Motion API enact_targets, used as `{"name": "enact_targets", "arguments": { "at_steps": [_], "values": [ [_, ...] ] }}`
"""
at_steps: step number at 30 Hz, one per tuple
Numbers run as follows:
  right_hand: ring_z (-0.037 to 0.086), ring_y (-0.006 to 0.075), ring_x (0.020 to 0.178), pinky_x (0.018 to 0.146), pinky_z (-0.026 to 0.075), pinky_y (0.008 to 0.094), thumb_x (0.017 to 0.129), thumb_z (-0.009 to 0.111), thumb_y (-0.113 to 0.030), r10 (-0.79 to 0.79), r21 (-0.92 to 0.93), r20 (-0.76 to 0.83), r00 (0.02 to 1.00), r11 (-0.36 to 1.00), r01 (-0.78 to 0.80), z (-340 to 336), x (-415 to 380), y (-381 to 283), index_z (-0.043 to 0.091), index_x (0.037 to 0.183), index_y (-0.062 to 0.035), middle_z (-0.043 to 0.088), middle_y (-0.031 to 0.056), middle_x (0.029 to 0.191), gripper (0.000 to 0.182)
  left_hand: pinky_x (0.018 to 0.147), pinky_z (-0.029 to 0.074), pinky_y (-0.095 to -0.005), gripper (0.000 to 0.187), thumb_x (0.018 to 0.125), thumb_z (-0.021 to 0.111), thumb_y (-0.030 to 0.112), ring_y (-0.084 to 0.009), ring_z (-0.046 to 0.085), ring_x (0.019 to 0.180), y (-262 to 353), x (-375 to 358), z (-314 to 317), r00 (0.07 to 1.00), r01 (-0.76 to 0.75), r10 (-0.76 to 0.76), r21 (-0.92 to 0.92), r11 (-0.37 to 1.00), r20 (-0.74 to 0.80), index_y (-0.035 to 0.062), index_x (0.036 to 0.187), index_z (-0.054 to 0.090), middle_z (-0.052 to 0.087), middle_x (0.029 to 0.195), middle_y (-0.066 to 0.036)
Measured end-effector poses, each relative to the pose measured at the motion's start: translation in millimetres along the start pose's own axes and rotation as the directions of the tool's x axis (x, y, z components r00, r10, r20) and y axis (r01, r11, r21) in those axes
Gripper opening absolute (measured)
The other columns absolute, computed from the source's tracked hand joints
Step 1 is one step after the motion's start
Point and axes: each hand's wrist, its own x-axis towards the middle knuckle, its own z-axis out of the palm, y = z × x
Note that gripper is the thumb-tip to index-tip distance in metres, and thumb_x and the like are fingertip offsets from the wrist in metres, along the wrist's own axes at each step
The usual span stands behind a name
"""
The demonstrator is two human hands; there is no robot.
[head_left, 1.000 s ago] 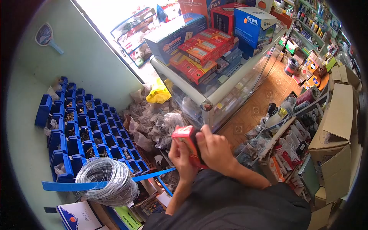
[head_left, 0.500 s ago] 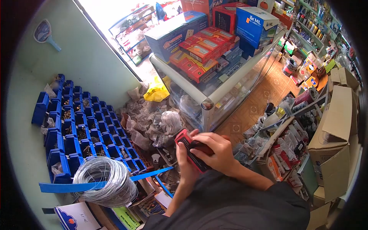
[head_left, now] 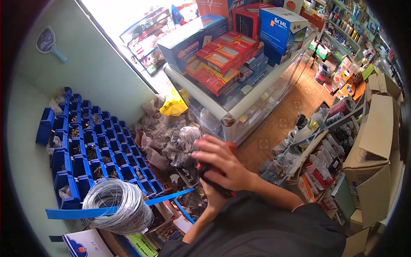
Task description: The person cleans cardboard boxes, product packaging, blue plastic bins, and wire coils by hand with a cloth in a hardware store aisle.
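Note:
Before my chest, my left hand is closed around a red and black flat, box-like item from below, most of which is covered by my hands. Over it lies my right hand, its fingers stretched out, slightly apart and blurred by motion. A reddish-brown patch shows just behind the right fingers, too hidden to name. Beyond the hands lies a heap of clear plastic bags, with a yellow bag at its back.
Blue parts bins line the left wall, behind a coil of silver wire crossed by a blue strap. Ahead stands a glass display case stacked with red boxes. Cardboard boxes and packed goods crowd the right.
My right hand has shifted left and up across the red and black item, its fingers straightening from a curled hold. The item is now more covered, and the left hand sits a little lower.

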Motion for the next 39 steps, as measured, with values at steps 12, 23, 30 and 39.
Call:
{"name": "enact_targets", "arguments": {
  "at_steps": [12, 23, 30, 39],
  "values": [
    [0.044, 0.0354, 0.136, 0.113, 0.033, 0.0430, 0.102, 0.051, -0.035, 0.253, 0.245, -0.003, 0.967, 0.938, -0.245, 3, 3, -11, 0.047, 0.144, -0.0019, 0.045, 0.0199, 0.144, 0.053, 0.085, 0.050, -0.0316, 0.072, 0.101, 0.035, 0.064, -0.0190, 0.063, 0.097, 10, 9, 10, 0.979, -0.151, 0.164, 0.112, 0.982, -0.117, -0.0029, 0.120, 0.053, 0.063, 0.109, -0.011],
    [0.052, 0.0360, 0.124, 0.107, 0.040, 0.0485, 0.075, 0.080, -0.009, 0.057, 0.139, -0.005, 0.998, 0.989, -0.055, 16, 3, 27, 0.067, 0.113, -0.0074, 0.059, 0.0115, 0.120, 0.040, 0.094, 0.050, -0.0357, 0.069, 0.103, 0.032, 0.063, -0.0195, 0.062, 0.105, 51, 66, -11, 0.969, 0.076, -0.161, -0.394, 0.916, -0.187, 0.0071, 0.141, 0.047, 0.062, 0.118, -0.012],
    [0.041, 0.0349, 0.116, 0.102, 0.033, 0.0476, 0.076, 0.081, -0.020, -0.034, -0.076, -0.033, 0.999, 0.997, 0.032, 3, 48, 35, 0.055, 0.113, -0.0108, 0.049, 0.0119, 0.116, 0.047, 0.116, 0.034, -0.0414, 0.073, 0.105, 0.036, 0.053, -0.0266, 0.043, 0.138, 26, 64, 1, 0.971, 0.208, -0.235, -0.337, 0.918, -0.041, 0.0022, 0.156, 0.026, 0.048, 0.144, -0.016],
    [0.050, 0.0322, 0.103, 0.093, 0.039, 0.0422, 0.090, 0.070, -0.019, 0.158, 0.121, -0.075, 0.985, 0.981, -0.149, 21, 25, 24, 0.052, 0.106, -0.0047, 0.052, 0.0134, 0.104, 0.028, 0.112, 0.034, -0.0391, 0.077, 0.103, 0.031, 0.063, -0.0238, 0.049, 0.128, 44, 76, 5, 0.991, -0.070, 0.055, -0.125, 0.990, -0.119, 0.0114, 0.159, 0.021, 0.043, 0.148, -0.010]
  ]
}}
